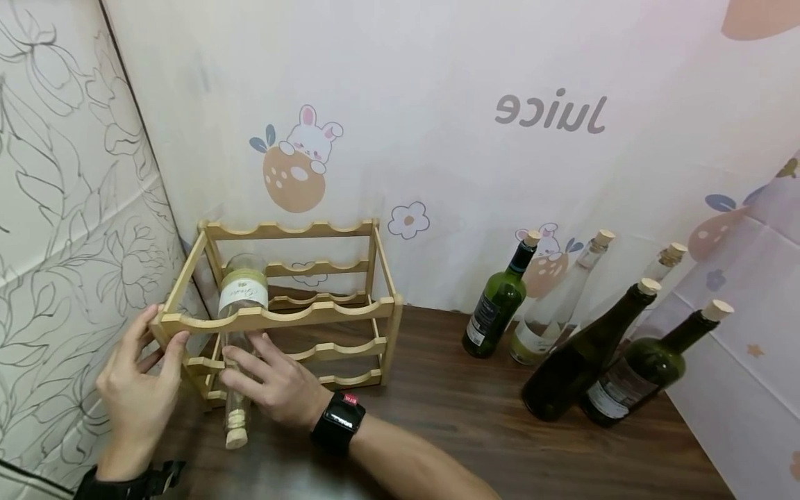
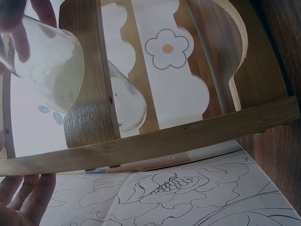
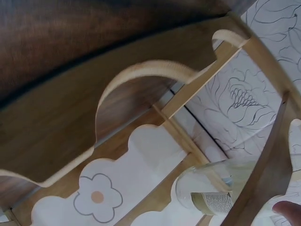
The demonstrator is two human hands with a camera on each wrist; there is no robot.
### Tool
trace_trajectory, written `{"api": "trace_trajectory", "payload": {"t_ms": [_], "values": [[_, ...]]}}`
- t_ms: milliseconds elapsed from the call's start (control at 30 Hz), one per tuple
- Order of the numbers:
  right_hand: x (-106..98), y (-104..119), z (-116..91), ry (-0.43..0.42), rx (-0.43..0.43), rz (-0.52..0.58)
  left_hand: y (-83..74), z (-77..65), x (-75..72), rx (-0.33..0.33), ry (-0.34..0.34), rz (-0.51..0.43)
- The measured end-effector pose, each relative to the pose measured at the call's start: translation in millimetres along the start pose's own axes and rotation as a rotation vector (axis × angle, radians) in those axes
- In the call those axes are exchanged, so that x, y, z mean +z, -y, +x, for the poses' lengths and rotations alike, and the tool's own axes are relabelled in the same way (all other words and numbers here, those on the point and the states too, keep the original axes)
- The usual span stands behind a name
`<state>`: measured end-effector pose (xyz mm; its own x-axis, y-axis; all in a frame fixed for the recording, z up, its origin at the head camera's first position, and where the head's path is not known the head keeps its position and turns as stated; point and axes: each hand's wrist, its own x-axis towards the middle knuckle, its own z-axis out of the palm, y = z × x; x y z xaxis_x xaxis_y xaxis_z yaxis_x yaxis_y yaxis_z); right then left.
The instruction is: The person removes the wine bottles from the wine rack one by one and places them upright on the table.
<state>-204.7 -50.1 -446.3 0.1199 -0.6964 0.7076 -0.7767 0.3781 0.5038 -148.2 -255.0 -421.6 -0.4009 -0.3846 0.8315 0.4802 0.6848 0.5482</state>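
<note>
A wooden wine rack (image 1: pixel 325 312) with scalloped rails stands at the left of the table. In it lies a clear glass bottle (image 1: pixel 244 290) with a pale label, its corked neck sticking out at the front. My right hand (image 1: pixel 281 385) holds this bottle near its neck, fingers over the glass. At the rack's front left corner, my left hand (image 1: pixel 137 389) grips the frame between thumb and fingers. The left wrist view shows left-hand fingers (image 2: pixel 33 197) against the side rail. In the right wrist view the bottle (image 3: pixel 211 190) shows behind a rail, with one fingertip (image 3: pixel 288 211) beside it.
Several corked bottles stand to the right: a green bottle (image 1: pixel 494 312), a clear bottle (image 1: pixel 550 312), a dark bottle (image 1: pixel 584 361) and another green bottle (image 1: pixel 644 375). Patterned sheets (image 1: pixel 406 139) rise behind the dark wooden table (image 1: pixel 450 430) and along its left side.
</note>
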Motion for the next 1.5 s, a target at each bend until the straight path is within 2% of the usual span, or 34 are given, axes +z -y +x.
{"api": "trace_trajectory", "payload": {"t_ms": [233,500,833,1067,1500], "values": [[-15,9,-2,-0.02,-0.03,0.058,-0.3,1.3,-3.3,-0.017,-0.009,-0.003],[-36,18,-4,-0.063,-0.047,0.087,1.6,2.6,-3.7,-0.005,-0.017,-0.002],[-49,24,-8,-0.074,-0.011,0.137,-1.7,-0.9,-3.0,-0.006,-0.005,-0.004],[-60,33,-4,-0.056,-0.044,0.114,-4.0,-0.2,-0.4,-0.011,-0.019,-0.008],[-88,43,-8,-0.064,-0.065,0.2,-5.4,0.7,2.3,-0.012,-0.036,-0.018]]}}
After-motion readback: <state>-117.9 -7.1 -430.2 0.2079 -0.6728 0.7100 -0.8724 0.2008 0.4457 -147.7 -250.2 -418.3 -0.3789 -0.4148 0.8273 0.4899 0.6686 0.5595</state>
